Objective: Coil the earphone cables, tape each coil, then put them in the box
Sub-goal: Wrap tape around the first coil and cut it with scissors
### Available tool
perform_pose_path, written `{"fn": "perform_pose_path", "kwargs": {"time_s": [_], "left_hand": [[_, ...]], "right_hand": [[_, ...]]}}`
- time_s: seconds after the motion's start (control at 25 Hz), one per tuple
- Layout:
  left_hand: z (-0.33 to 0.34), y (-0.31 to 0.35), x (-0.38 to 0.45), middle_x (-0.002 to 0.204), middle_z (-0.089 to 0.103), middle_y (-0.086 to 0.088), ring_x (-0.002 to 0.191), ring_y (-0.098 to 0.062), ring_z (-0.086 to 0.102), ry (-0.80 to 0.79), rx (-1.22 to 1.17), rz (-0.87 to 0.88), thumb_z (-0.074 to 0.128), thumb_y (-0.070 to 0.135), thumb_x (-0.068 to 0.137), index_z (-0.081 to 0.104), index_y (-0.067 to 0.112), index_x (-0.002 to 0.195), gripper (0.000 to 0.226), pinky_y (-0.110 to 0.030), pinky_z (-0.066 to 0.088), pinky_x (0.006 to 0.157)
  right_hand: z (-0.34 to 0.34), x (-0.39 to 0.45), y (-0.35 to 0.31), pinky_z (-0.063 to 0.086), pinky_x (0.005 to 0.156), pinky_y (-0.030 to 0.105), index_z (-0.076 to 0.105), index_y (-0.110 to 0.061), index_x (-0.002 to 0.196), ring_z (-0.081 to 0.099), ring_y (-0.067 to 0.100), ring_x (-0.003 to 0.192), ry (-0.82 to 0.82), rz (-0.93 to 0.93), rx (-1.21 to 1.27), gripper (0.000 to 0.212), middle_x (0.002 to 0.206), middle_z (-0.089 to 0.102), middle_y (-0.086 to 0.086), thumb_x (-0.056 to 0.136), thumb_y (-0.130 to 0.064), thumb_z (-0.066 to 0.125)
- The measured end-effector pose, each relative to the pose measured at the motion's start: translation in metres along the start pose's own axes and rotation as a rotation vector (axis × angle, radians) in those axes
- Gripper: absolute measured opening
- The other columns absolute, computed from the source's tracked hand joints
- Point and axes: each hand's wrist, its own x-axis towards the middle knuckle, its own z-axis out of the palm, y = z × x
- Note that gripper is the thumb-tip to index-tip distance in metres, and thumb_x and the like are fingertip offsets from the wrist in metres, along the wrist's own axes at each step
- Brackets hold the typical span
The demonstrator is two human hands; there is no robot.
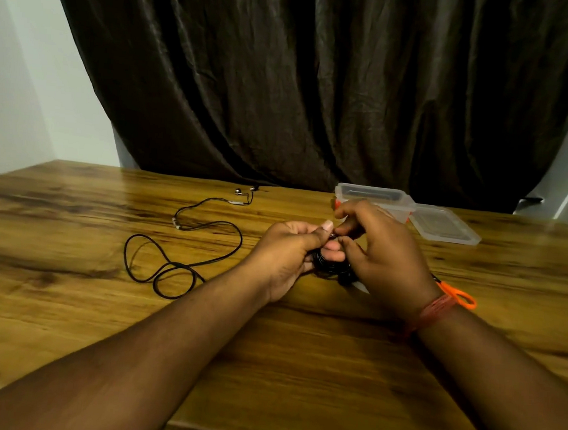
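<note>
My left hand (290, 251) grips a small black coil of earphone cable (326, 265) just above the wooden table (267, 363). My right hand (383, 254) is beside it, its thumb and fingertips pinching at the top of the same coil, close to my left thumb. Most of the coil is hidden between the two hands. A second black earphone cable (188, 242) lies uncoiled in loose loops on the table to the left, its earbuds (244, 190) near the far edge. A clear plastic box (373, 195) stands open behind my right hand.
The box's clear lid (445, 224) lies flat to its right. An orange loop, maybe scissor handles (460, 297), pokes out behind my right wrist, which wears a red thread band. A dark curtain (317, 84) hangs behind the table.
</note>
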Motion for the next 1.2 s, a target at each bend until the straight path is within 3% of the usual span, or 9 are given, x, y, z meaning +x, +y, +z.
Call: {"fn": "perform_pose_path", "kwargs": {"time_s": [0.16, 0.56, 0.64, 0.8, 0.92, 1.0, 1.2], "left_hand": [[-0.002, 0.004, -0.001, 0.061, 0.067, -0.005, 0.05, -0.01, 0.066, 0.009, -0.104, -0.05, 0.047, 0.0, 0.098, 0.062, 0.003, 0.084, 0.021, -0.02, 0.057, 0.059], [-0.005, 0.002, -0.002, 0.065, 0.067, -0.009, 0.051, -0.012, 0.065, -0.071, -0.104, -0.067, 0.041, -0.007, 0.094, 0.061, 0.003, 0.091, 0.022, -0.023, 0.058, 0.057], [-0.006, 0.001, 0.0, 0.063, 0.065, -0.007, 0.051, -0.012, 0.064, -0.044, -0.081, -0.04, 0.045, -0.003, 0.097, 0.058, 0.004, 0.089, 0.017, -0.025, 0.058, 0.062], [-0.007, 0.003, 0.002, 0.066, 0.065, -0.005, 0.056, -0.012, 0.064, -0.008, -0.139, 0.038, 0.054, 0.008, 0.097, 0.057, 0.007, 0.086, 0.012, -0.037, 0.054, 0.089], [-0.005, 0.004, 0.001, 0.068, 0.066, -0.002, 0.061, -0.01, 0.063, -0.016, -0.114, 0.08, 0.053, 0.01, 0.098, 0.059, 0.01, 0.089, 0.011, -0.029, 0.056, 0.078], [-0.003, 0.004, 0.0, 0.07, 0.067, -0.003, 0.065, -0.011, 0.063, -0.015, -0.103, 0.091, 0.053, 0.009, 0.097, 0.061, 0.012, 0.089, 0.012, -0.029, 0.056, 0.077], [-0.006, 0.003, 0.0, 0.075, 0.071, -0.004, 0.075, -0.016, 0.068, -0.027, -0.027, 0.109, 0.051, 0.007, 0.098, 0.06, 0.016, 0.102, 0.013, -0.039, 0.053, 0.088]], "right_hand": [[-0.002, 0.003, -0.003, 0.042, 0.067, 0.03, 0.058, -0.022, 0.107, 0.051, 0.016, 0.089, -0.064, -0.255, -0.285, 0.022, 0.093, 0.059, -0.008, 0.085, -0.02, 0.061], [-0.004, 0.004, -0.001, 0.043, 0.068, 0.035, 0.061, -0.019, 0.111, 0.051, 0.021, 0.087, -0.119, -0.466, -0.423, 0.024, 0.097, 0.06, -0.004, 0.089, -0.025, 0.054], [-0.001, 0.004, 0.002, 0.046, 0.073, 0.034, 0.057, -0.022, 0.114, 0.051, 0.018, 0.092, -0.107, -0.361, -0.316, 0.026, 0.101, 0.059, -0.006, 0.088, -0.021, 0.057], [-0.001, 0.005, 0.016, 0.052, 0.089, 0.035, 0.058, -0.021, 0.115, 0.061, 0.011, 0.101, 0.085, 0.038, 0.227, 0.031, 0.108, 0.064, -0.004, 0.086, -0.014, 0.065], [0.0, 0.005, 0.013, 0.055, 0.075, 0.029, 0.062, -0.025, 0.103, 0.067, 0.008, 0.087, -0.017, 0.286, 0.559, 0.023, 0.093, 0.068, -0.005, 0.086, -0.011, 0.069], [0.002, 0.005, 0.009, 0.056, 0.066, 0.03, 0.062, -0.02, 0.1, 0.065, 0.014, 0.076, -0.048, 0.352, 0.622, 0.019, 0.08, 0.067, -0.003, 0.088, -0.006, 0.067], [-0.002, 0.007, 0.01, 0.052, 0.068, 0.035, 0.06, -0.022, 0.092, 0.063, 0.019, 0.072, 0.016, 0.336, 0.618, 0.018, 0.074, 0.065, -0.003, 0.089, -0.005, 0.066]]}}
